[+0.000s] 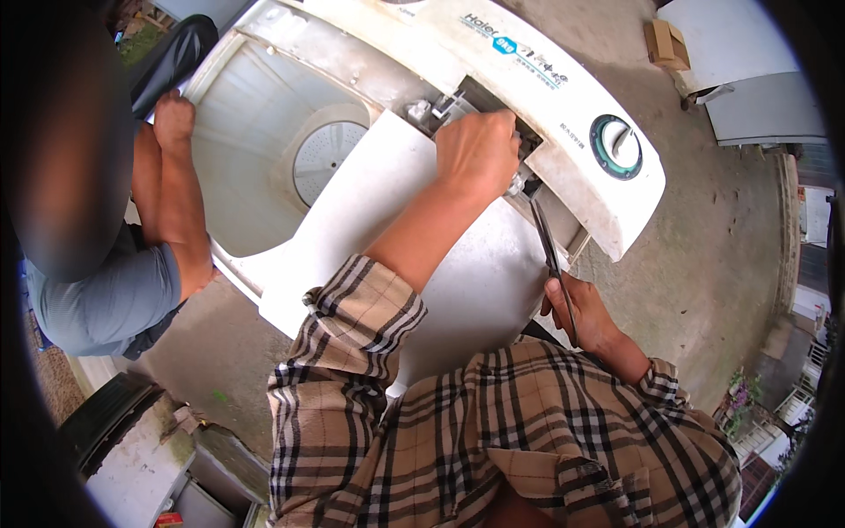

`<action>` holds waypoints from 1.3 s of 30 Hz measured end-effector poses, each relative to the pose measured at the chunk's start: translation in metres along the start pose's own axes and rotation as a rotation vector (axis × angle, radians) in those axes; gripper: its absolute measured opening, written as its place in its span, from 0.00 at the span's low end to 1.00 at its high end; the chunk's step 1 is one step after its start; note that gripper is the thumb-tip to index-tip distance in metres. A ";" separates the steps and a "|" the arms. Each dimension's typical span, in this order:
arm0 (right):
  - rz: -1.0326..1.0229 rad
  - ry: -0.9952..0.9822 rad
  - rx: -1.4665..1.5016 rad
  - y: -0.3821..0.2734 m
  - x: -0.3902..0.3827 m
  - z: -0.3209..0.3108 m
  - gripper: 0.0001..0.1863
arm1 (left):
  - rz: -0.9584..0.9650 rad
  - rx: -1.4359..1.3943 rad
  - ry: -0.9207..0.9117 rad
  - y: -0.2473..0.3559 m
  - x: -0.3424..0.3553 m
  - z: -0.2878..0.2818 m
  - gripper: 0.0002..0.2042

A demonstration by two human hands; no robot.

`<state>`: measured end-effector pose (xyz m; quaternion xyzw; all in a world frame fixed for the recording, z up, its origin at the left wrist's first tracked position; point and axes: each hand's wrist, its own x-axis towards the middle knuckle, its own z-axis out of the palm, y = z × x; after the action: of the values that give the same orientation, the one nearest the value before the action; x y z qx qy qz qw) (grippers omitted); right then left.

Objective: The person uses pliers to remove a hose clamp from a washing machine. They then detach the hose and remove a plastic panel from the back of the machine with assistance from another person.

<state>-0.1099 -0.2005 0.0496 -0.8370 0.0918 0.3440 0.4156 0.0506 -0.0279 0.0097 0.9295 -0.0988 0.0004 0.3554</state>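
A white top-loading washing machine (475, 273) stands in front of me, the cover of its control panel (568, 110) shifted from the body, with an opening beneath. My left hand (480, 157) reaches into that opening, fingers curled down among metal and plastic parts (458, 107); what they grip is hidden. Lower right, beside the machine's corner, my right hand (581, 312) is closed round a slim dark metal tool (547, 239). It is pointed and resembles scissors, its tip near the edge of the opening.
At the left, another person's hand (173, 117) rests on the tub rim beside the open wash tub (255, 132). A round dial (616, 145) sits on the panel. A cardboard box (667, 46) lies on the concrete floor (695, 220) at the far right. Worn boards (231, 458) stand lower left.
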 end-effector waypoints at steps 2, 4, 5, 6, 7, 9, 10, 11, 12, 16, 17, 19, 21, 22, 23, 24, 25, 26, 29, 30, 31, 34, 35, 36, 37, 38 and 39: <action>0.000 -0.004 -0.010 0.005 0.001 -0.001 0.30 | -0.065 -0.039 -0.040 0.002 0.000 0.002 0.04; -0.004 -0.002 -0.015 0.007 0.001 -0.002 0.30 | -0.083 -0.056 -0.038 0.007 0.002 0.005 0.05; -0.009 -0.007 -0.017 0.008 0.001 -0.002 0.30 | -0.080 -0.048 -0.017 0.007 0.001 0.009 0.05; -0.017 -0.006 -0.010 0.010 0.002 -0.002 0.30 | -0.078 -0.040 0.006 0.007 0.001 0.014 0.05; -0.027 -0.006 -0.003 0.012 0.004 -0.001 0.30 | -0.076 -0.044 0.022 0.006 0.002 0.019 0.05; -0.045 0.005 0.018 0.017 0.005 -0.001 0.30 | -0.059 -0.032 0.037 0.009 0.004 0.020 0.05; -0.054 0.007 0.027 0.020 0.006 -0.002 0.30 | -0.053 -0.027 0.047 0.009 0.005 0.020 0.05; -0.065 0.007 0.034 0.022 0.006 -0.004 0.30 | -0.033 -0.057 0.077 0.005 0.006 0.024 0.05; -0.076 0.007 0.041 0.022 0.006 -0.004 0.29 | -0.033 -0.055 0.090 0.004 0.006 0.023 0.05; -0.144 0.027 0.024 0.033 0.008 0.002 0.27 | -0.008 -0.101 0.188 0.005 -0.001 0.017 0.04; -0.053 -0.018 0.037 0.028 0.007 -0.002 0.26 | -0.015 -0.069 0.191 0.003 0.002 0.027 0.04; -0.118 0.010 0.094 0.035 0.006 0.000 0.28 | 0.006 -0.061 0.192 0.007 0.005 0.033 0.05; -0.136 0.004 0.108 0.037 0.005 0.003 0.30 | 0.006 -0.051 0.203 0.002 0.000 0.030 0.04; -0.156 0.015 0.101 0.034 0.004 0.004 0.31 | -0.003 -0.042 0.188 0.002 0.000 0.031 0.03; -0.165 0.003 0.075 0.037 0.003 0.002 0.30 | -0.016 -0.053 0.175 0.004 -0.001 0.032 0.03; -0.154 0.022 0.052 0.038 0.004 0.003 0.30 | -0.028 -0.064 0.160 0.004 -0.002 0.031 0.03; -0.152 0.040 0.056 0.038 0.005 0.006 0.30 | -0.040 -0.055 0.146 0.001 -0.002 0.029 0.03; -0.142 0.065 0.059 0.039 0.005 0.006 0.31 | -0.048 -0.054 0.128 0.004 -0.001 0.027 0.03; -0.179 0.065 -0.013 0.047 0.005 0.004 0.30 | -0.059 -0.060 0.111 0.007 0.000 0.027 0.03; -0.181 0.052 -0.030 0.047 0.005 0.003 0.30 | -0.062 -0.062 0.111 0.008 0.000 0.027 0.03; -0.182 0.038 -0.046 0.046 0.004 0.002 0.30 | -0.070 -0.065 0.119 0.008 0.000 0.027 0.03; -0.173 0.065 -0.020 0.055 0.005 0.004 0.29 | -0.073 -0.078 0.147 0.011 0.001 0.028 0.03; -0.166 0.085 -0.001 0.058 0.005 0.006 0.28 | -0.064 -0.086 0.158 0.009 0.001 0.029 0.03; -0.153 0.084 -0.002 0.058 0.004 0.006 0.28 | -0.055 -0.093 0.170 0.008 0.002 0.030 0.03; -0.141 0.083 -0.002 0.057 0.003 0.006 0.28 | -0.046 -0.078 0.144 0.007 0.002 0.031 0.03; -0.127 0.086 -0.003 0.056 0.002 0.006 0.28 | -0.034 -0.066 0.116 0.007 0.002 0.027 0.02; -0.127 0.083 -0.015 0.056 0.002 0.005 0.28 | -0.022 -0.054 0.089 0.007 0.002 0.024 0.02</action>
<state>-0.1358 -0.2326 0.0108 -0.8577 0.0529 0.2828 0.4261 0.0495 -0.0496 -0.0036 0.9196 -0.0724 0.0352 0.3845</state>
